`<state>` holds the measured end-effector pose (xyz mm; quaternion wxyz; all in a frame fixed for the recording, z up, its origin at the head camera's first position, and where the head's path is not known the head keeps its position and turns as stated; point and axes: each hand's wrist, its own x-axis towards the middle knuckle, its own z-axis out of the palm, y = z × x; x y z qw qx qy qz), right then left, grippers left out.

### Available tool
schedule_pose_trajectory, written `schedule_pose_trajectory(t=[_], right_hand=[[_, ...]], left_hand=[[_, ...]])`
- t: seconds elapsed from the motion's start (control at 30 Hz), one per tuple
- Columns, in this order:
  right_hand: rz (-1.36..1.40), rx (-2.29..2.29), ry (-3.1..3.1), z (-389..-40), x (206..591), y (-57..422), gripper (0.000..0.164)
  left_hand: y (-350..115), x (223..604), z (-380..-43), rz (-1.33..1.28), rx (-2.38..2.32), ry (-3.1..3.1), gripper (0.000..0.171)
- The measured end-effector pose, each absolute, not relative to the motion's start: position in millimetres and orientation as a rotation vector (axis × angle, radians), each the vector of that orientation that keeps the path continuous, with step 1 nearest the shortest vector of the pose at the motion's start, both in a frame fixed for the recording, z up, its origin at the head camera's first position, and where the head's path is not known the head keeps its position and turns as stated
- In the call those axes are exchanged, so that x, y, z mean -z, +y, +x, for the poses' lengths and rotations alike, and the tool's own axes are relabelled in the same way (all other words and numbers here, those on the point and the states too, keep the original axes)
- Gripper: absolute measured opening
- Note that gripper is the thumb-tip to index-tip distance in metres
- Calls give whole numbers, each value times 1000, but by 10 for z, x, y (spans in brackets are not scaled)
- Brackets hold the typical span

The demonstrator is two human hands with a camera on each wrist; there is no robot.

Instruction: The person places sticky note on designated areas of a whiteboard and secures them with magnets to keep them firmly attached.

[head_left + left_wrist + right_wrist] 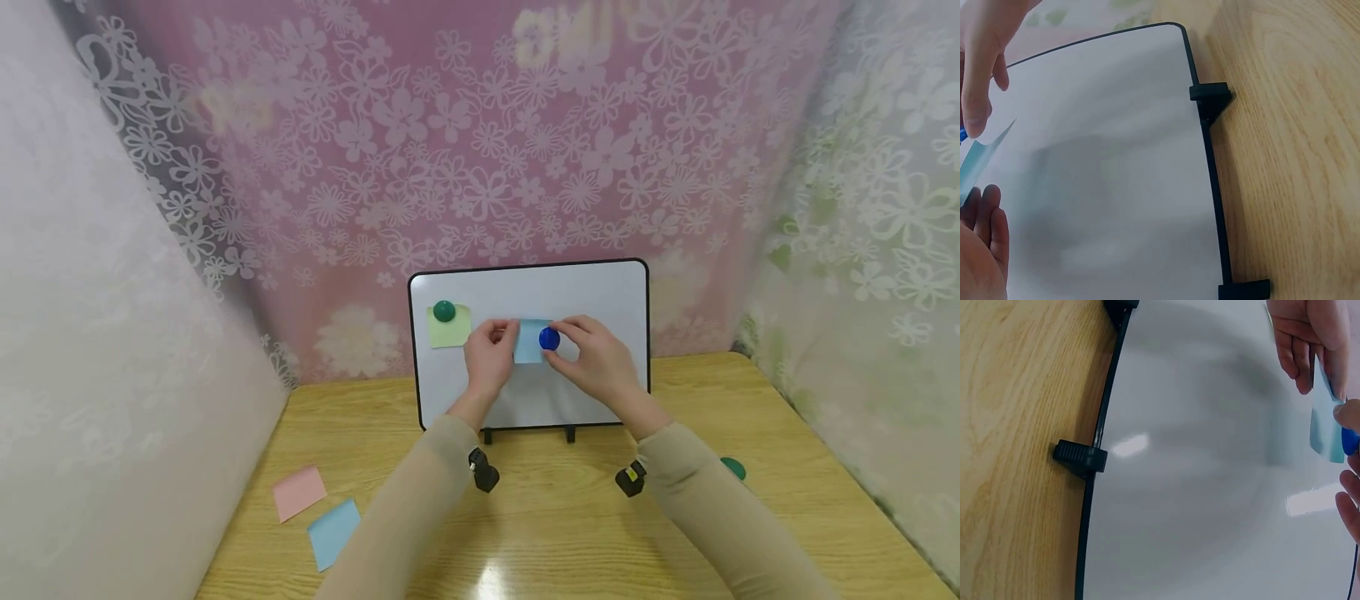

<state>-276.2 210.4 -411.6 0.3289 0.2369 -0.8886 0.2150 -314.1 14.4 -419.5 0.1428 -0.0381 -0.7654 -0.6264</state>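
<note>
- I see the left hand (489, 357) pinching the left edge of a blue note (528, 343) between fingers and thumb, I judge to steady it before the whiteboard (592, 292).
- The right hand (600, 362) grips a blue magnet (550, 338) by its rim, at the note's right side, likely so its face stays uncovered.
- In my wrist views the note's lower edge stands off the board, so fingers seem to be bearing it.
- A green magnet (444, 311) overlaps a yellow-green note (450, 336), presumably pinning it.
- Black feet (570, 434) appear to prop the board on the desk (555, 525), sparing both hands.
- A pink note (299, 493) lies leftward, within reach I'd guess.
</note>
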Motion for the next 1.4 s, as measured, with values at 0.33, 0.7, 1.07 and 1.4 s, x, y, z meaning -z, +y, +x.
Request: schedule_pose_trajectory(t=[0.33,0.7,1.07,1.4], right_hand=[[577,-540,-2318,-2851,4051,2040,49],[531,-547,-2350,-2920,4012,2032,50],[503,-504,-2389,-3051,3998,1945,47],[457,-456,-2383,-3125,3985,1849,49]], left_hand=[[184,4155,-3187,-112,1771,-2215,25],[166,4168,-3254,-64,1777,-2208,27],[144,4143,-3321,-40,1788,-2196,26],[155,4126,-3352,-54,1792,-2175,25]])
